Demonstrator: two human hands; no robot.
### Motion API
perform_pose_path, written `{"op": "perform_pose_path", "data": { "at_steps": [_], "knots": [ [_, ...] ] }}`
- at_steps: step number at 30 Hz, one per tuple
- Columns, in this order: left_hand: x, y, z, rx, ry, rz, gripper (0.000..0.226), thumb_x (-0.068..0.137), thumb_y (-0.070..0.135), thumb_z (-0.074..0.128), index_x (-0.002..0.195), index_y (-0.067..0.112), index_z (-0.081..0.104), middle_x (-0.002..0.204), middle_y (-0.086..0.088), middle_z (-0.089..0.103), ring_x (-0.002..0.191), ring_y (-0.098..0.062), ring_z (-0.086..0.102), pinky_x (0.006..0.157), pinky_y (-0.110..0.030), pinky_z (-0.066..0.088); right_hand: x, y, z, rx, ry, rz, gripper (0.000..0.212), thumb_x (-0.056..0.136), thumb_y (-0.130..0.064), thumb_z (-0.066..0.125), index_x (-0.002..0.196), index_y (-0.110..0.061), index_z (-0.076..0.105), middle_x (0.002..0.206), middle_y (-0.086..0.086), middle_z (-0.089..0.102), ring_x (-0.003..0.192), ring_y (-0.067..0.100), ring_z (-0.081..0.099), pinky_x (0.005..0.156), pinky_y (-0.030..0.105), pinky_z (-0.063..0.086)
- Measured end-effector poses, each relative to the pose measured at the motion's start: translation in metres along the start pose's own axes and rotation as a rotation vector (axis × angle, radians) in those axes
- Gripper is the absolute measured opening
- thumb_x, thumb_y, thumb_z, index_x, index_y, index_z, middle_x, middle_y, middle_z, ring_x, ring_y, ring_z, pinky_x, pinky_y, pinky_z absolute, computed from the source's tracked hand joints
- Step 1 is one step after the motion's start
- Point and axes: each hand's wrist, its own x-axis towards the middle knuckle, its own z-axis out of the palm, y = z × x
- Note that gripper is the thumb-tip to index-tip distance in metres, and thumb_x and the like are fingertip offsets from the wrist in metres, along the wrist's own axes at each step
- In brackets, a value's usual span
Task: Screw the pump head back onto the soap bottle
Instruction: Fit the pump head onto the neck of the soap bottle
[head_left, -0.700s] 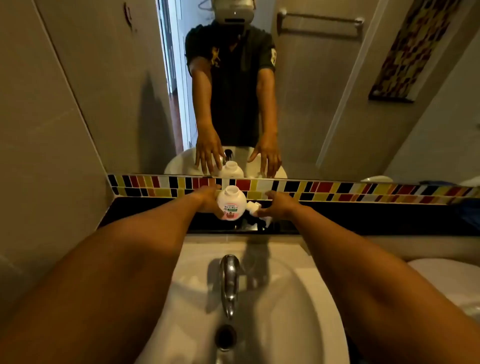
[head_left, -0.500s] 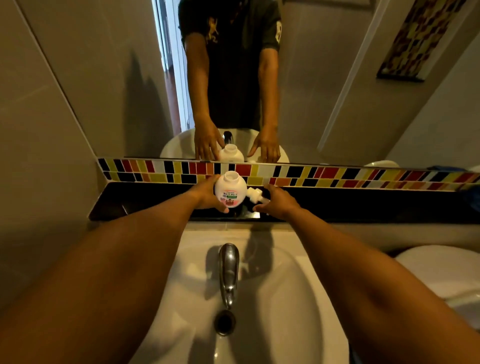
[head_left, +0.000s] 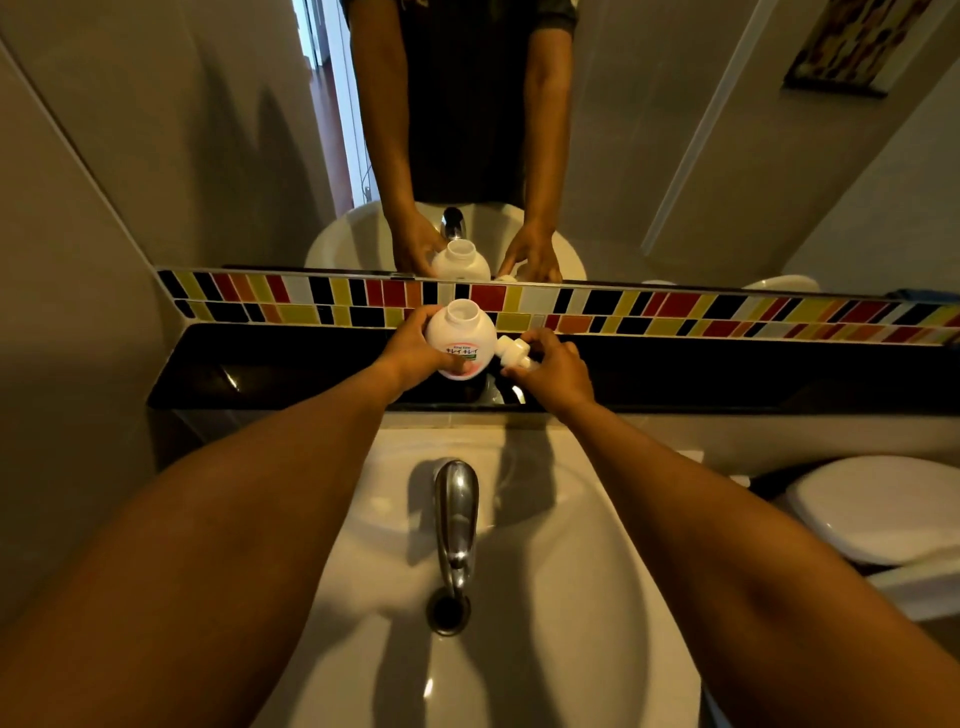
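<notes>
White, round-shouldered plastic soap bottle (head_left: 459, 338), neck open, sits clasped in the left hand (head_left: 410, 353) while the right hand (head_left: 553, 371) pinches the ribbed pump head (head_left: 513, 352) beside it.

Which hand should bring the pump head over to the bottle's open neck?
The right hand: it already holds the pump head beside the soap bottle, which the left hand steadies.
</notes>
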Motion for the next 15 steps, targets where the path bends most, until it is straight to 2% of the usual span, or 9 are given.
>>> {"op": "perform_pose_path", "data": {
  "at_steps": [4,8,10,15],
  "knots": [
    [0.000,0.001,-0.001,0.022,-0.009,0.005,0.080,0.067,0.005,0.084,0.134,0.020,0.043,0.134,-0.007,0.052,0.120,-0.024,0.050,0.102,-0.044,0.047,-0.001,-0.003,-0.003,0.019,-0.018,0.006,0.055,0.078,-0.037,0.080,0.126,-0.030,0.054,0.129,0.012,0.055,0.112,0.032,0.060,0.096,0.046,0.053],
    [-0.004,0.006,-0.008,0.068,-0.022,-0.001,0.078,0.065,0.008,0.085,0.131,0.021,0.044,0.125,-0.006,0.055,0.117,-0.027,0.054,0.096,-0.042,0.050,-0.001,-0.004,-0.012,0.098,-0.054,0.011,0.052,0.076,-0.033,0.082,0.121,-0.025,0.058,0.122,0.008,0.064,0.106,0.029,0.065,0.086,0.048,0.059],
    [-0.006,0.011,-0.017,0.142,-0.046,0.003,0.077,0.066,0.009,0.085,0.130,0.021,0.044,0.120,-0.004,0.054,0.114,-0.026,0.054,0.091,-0.039,0.050,-0.001,-0.008,-0.021,0.144,-0.076,0.015,0.052,0.079,-0.026,0.081,0.125,-0.020,0.057,0.123,0.009,0.065,0.105,0.027,0.064,0.084,0.043,0.059],
    [-0.016,0.021,-0.046,0.431,-0.046,-0.010,0.082,0.064,0.018,0.087,0.133,0.023,0.044,0.131,-0.010,0.053,0.117,-0.031,0.055,0.096,-0.050,0.052,-0.003,-0.015,-0.049,0.203,-0.110,-0.043,0.051,0.081,-0.015,0.078,0.127,-0.018,0.056,0.125,0.009,0.062,0.104,0.022,0.060,0.080,0.032,0.052]
  ]
}}
